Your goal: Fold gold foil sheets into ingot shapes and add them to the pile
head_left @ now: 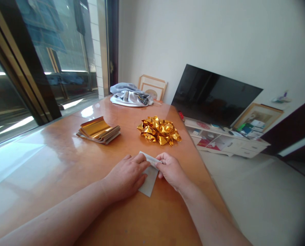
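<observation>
The left hand (126, 176) lies palm down on a small sheet of paper (149, 182), pressing it flat against the wooden table (65, 160), fingers stretched out toward the right and not curled around anything. The right hand (170, 169) is just beside it on the right, its fingertips (160, 160) pinched on the far edge of the same sheet, where a narrow strip is lifted and folded over. The paper shows its pale, whitish side and lies near the table's right edge, close to the person. Farther off on the table, behind the hands, sits a heap of folded gold foil pieces (159, 130), crumpled and shiny. To the left of that heap, well apart from it, a stack of flat gold foil sheets (99, 130) rests with its top sheet curling upward. At the far end of the table lies a bundle of grey cloth (130, 95). Off the table to the right, a dark television (213, 95) stands on a low white cabinet (226, 140).
</observation>
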{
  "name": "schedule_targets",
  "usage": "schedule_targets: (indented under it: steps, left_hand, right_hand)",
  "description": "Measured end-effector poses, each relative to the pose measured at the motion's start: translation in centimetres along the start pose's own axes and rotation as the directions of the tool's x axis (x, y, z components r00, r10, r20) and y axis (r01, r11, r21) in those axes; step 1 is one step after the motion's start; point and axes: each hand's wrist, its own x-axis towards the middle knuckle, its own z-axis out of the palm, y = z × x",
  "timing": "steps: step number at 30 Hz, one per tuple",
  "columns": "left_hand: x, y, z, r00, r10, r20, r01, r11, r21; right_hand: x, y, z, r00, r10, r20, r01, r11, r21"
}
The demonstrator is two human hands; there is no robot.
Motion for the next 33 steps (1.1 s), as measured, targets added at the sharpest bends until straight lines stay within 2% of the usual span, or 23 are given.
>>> schedule_targets:
  steps: [10, 18, 27, 30, 33]
  left_hand:
    - [0.0, 0.3, 0.1, 0.999, 0.016, 0.042, -0.019, 0.997, 0.076]
    - [0.1, 0.1, 0.5, 0.998, 0.042, 0.036, -0.045, 0.996, 0.073]
    - [0.0, -0.1, 0.6, 0.999, 0.037, 0.037, -0.039, 0.996, 0.074]
    - [0.0, -0.1, 0.5, 0.998, 0.038, 0.045, -0.041, 0.997, 0.073]
    - [0.0, -0.1, 0.5, 0.998, 0.032, 0.047, -0.036, 0.996, 0.083]
  right_hand:
    - [-0.7, -0.9, -0.7, 1.000, -0.006, 0.022, 0.007, 0.999, -0.041]
    - [-0.3, 0.2, -1.6, 0.999, -0.024, -0.026, 0.022, 0.996, -0.085]
    - [-0.4, 0.8, -2.8, 0.999, -0.041, -0.004, 0.040, 0.982, -0.184]
    - [-0.7, 0.6, -3.2, 0.993, -0.114, -0.012, 0.105, 0.944, -0.311]
    - [-1.5, -0.2, -3.1, 0.957, -0.287, 0.034, 0.269, 0.841, -0.470]
